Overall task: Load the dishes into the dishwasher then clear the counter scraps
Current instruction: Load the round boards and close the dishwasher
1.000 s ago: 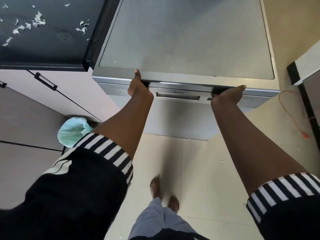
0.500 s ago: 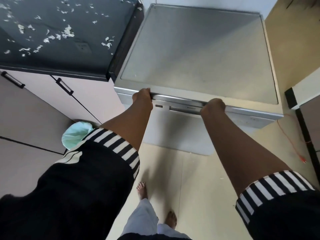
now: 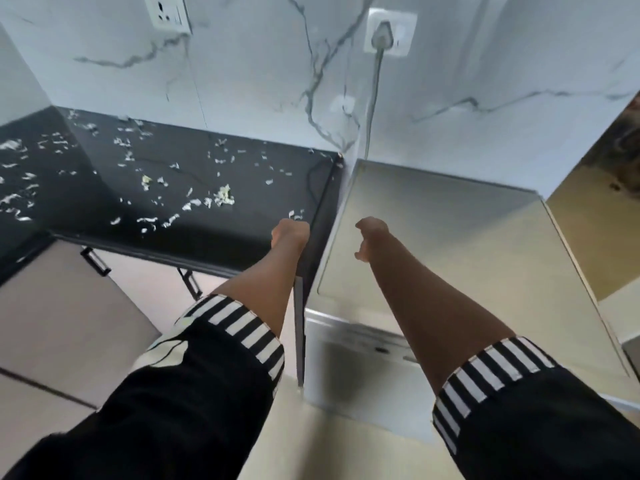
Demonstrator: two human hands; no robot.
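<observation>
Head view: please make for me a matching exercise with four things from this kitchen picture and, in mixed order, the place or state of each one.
Things:
1 scraps
2 dishwasher
3 plug
4 right hand

Places or states:
a in the wall socket
b silver, to the right of the counter
c scattered on the black counter
d fingers loosely curled, holding nothing

Pairs: 1-c, 2-b, 3-a, 4-d.

Bright, even light is reflected as sheen off the flat silver metal dishwasher top [image 3: 450, 244]; everything is motion-blurred, with edges bowed.
</observation>
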